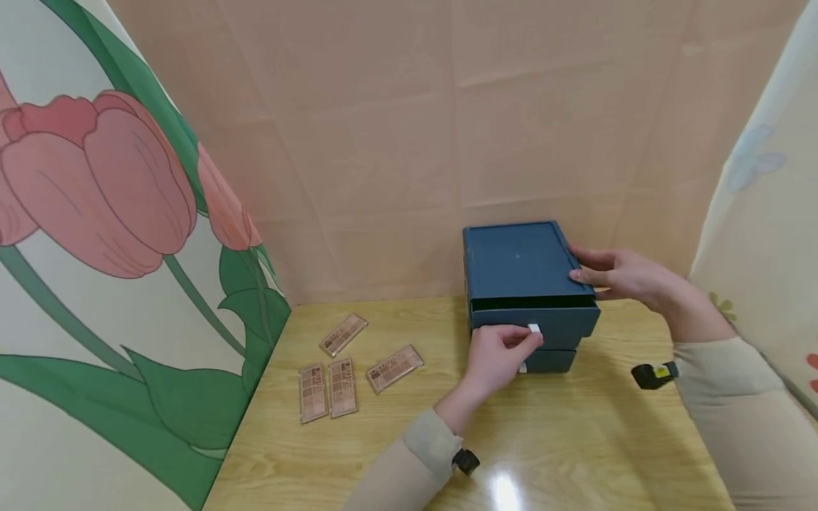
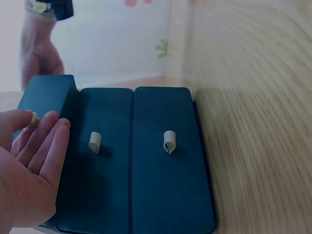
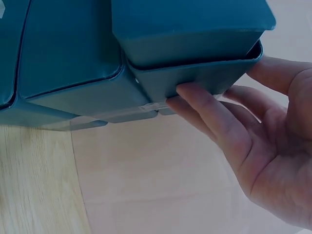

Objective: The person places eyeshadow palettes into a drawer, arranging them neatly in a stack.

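A dark blue desktop drawer cabinet [image 1: 520, 259] stands on the table at the right. Its top drawer [image 1: 556, 323] is pulled part way out, with a dark gap showing behind the front. My left hand [image 1: 495, 358] pinches the white pull tab [image 1: 534, 329] of that drawer between thumb and fingertips. In the left wrist view, the two lower drawers [image 2: 163, 195] are closed, each with its own small pale tab. My right hand [image 1: 629, 278] holds the cabinet's upper right edge, with thumb and fingers against the casing, as the right wrist view also shows.
Several eyeshadow palettes [image 1: 343, 387] lie flat on the wooden table [image 1: 268, 461], left of the cabinet. Behind the table hangs a pinkish cloth [image 1: 371, 177]. A tulip-printed panel [image 1: 96, 191] borders the left side, and a pale printed panel [image 1: 767, 248] the right.
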The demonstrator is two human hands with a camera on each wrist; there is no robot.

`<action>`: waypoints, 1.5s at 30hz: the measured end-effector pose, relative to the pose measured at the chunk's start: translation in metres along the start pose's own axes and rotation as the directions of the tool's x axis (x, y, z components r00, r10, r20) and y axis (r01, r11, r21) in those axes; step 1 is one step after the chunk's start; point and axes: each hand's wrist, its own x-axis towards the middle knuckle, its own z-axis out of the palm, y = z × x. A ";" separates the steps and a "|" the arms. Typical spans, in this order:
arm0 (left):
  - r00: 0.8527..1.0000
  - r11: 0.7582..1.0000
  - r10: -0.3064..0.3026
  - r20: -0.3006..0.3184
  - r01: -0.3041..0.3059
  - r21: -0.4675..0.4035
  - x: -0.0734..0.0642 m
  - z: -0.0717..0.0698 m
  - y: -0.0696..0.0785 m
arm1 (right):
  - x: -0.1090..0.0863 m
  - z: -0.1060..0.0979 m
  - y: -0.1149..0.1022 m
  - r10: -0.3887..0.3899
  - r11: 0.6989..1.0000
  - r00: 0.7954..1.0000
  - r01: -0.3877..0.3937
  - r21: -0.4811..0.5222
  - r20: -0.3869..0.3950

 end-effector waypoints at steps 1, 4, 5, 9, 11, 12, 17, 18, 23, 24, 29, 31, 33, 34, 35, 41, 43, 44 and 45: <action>1.000 1.000 0.018 0.004 -0.018 0.019 -0.001 0.000 0.000 | 0.000 0.000 0.001 -0.003 1.000 1.000 0.003 -0.001 0.001; 0.997 0.993 0.076 0.022 -0.078 0.084 -0.003 -0.002 0.000 | -0.001 0.000 0.003 -0.020 1.000 1.000 0.020 0.009 0.001; 0.995 0.990 0.093 0.032 -0.096 0.100 -0.004 -0.003 0.000 | -0.002 0.000 0.004 -0.028 1.000 1.000 0.028 0.008 -0.001; 0.986 0.977 0.146 0.076 -0.156 0.144 -0.007 -0.006 -0.001 | -0.004 0.002 0.009 -0.050 0.999 0.999 0.050 -0.006 -0.008; 0.982 0.972 0.164 0.091 -0.176 0.158 -0.007 -0.006 -0.002 | -0.005 0.003 0.012 -0.054 0.998 0.998 0.053 -0.037 -0.014; 0.981 0.969 0.169 0.095 -0.183 0.165 -0.008 -0.007 -0.002 | -0.005 0.003 0.013 -0.054 0.997 0.998 0.053 -0.053 -0.020; 0.976 0.962 0.188 0.107 -0.205 0.181 -0.009 -0.007 0.000 | -0.010 0.005 0.016 -0.094 0.981 0.994 0.083 -0.174 -0.054; 0.976 0.961 0.190 0.108 -0.207 0.183 -0.010 -0.007 0.001 | -0.010 0.004 0.016 -0.104 0.977 0.993 0.091 -0.192 -0.056; 0.974 0.955 0.196 0.118 -0.216 0.203 -0.015 -0.006 0.005 | -0.012 0.000 0.020 -0.140 0.968 0.989 0.129 -0.213 -0.037; 0.972 0.953 0.199 0.122 -0.221 0.207 -0.016 -0.006 0.005 | -0.012 0.000 0.021 -0.141 0.969 0.990 0.130 -0.212 -0.034; 0.967 0.947 0.213 0.136 -0.239 0.216 -0.022 -0.008 0.008 | -0.011 -0.003 0.025 -0.139 0.967 0.990 0.131 -0.217 -0.018; 0.966 0.945 0.218 0.140 -0.244 0.219 -0.025 -0.008 0.009 | -0.010 -0.003 0.025 -0.127 0.968 0.992 0.122 -0.218 -0.009; 0.964 0.939 0.223 0.145 -0.252 0.233 -0.028 -0.008 0.010 | -0.010 -0.003 0.025 -0.112 0.969 0.994 0.108 -0.222 -0.004; 0.962 0.933 0.231 0.148 -0.262 0.247 -0.030 -0.008 0.010 | -0.010 -0.003 0.025 -0.105 0.970 0.995 0.102 -0.222 0.000; 0.959 0.925 0.237 0.154 -0.271 0.266 -0.031 -0.008 0.011 | -0.010 -0.003 0.024 -0.098 0.970 0.995 0.096 -0.223 0.002; 0.944 0.872 0.271 0.186 -0.323 0.369 -0.042 -0.005 0.019 | -0.009 -0.003 0.020 -0.067 0.973 0.998 0.064 -0.223 -0.003; 0.944 0.866 0.267 0.193 -0.323 0.383 -0.045 -0.004 0.021 | -0.010 -0.002 0.020 -0.062 0.973 0.998 0.059 -0.222 -0.009; 0.944 0.863 0.268 0.194 -0.324 0.386 -0.046 -0.004 0.021 | -0.010 -0.002 0.020 -0.061 0.974 0.998 0.057 -0.221 -0.013; 0.943 0.862 0.269 0.197 -0.327 0.388 -0.047 -0.004 0.022 | -0.010 -0.001 0.020 -0.062 0.974 0.998 0.056 -0.220 -0.019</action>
